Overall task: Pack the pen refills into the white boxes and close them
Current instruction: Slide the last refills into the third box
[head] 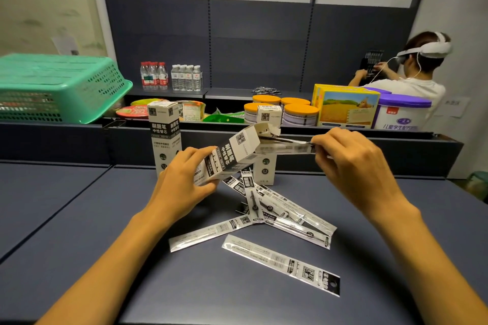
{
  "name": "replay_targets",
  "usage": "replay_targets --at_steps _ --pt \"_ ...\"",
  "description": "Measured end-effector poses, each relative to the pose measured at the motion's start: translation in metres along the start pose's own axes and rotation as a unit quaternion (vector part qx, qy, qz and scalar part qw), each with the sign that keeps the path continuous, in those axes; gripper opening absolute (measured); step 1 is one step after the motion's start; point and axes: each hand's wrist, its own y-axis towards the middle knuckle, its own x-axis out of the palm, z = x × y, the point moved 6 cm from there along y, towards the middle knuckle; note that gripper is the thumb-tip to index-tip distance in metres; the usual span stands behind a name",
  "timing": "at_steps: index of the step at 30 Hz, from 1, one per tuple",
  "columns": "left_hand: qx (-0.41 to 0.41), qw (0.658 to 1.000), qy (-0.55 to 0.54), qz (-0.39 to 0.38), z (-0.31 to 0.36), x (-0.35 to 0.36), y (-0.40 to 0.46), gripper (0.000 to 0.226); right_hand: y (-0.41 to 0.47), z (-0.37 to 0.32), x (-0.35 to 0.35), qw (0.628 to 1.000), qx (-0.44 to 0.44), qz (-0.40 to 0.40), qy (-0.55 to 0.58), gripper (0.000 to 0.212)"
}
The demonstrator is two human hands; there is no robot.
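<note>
Above the dark table (105,219), the left hand (182,179) grips a tilted white box (232,155), black-lettered, end flap open. The right hand (351,158) pinches a clear-sleeved refill (285,149) at its mouth. Two closed boxes (165,134) stand behind. One refill (282,264) lies apart beside a heap (264,211), uncountable.

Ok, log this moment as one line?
left hand: holds open box | right hand: feeding refill in | loose refills: on table | stage: packing
</note>
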Motion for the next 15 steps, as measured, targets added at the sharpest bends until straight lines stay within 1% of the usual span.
replay_targets --at_steps 3,12,15 --pt "0.001 1.000 0.004 0.001 0.001 0.000 0.000 0.068 0.003 -0.007 0.007 0.998 -0.052 -0.023 -0.003 0.017" --pt "0.009 1.000 0.009 -0.007 0.004 0.001 -0.001 0.068 0.015 -0.015 0.017 0.997 -0.057 -0.047 -0.018 0.017" --pt "0.015 1.000 0.009 -0.013 0.006 0.001 -0.001 0.070 0.019 -0.030 0.029 0.996 -0.059 -0.059 0.008 0.021"
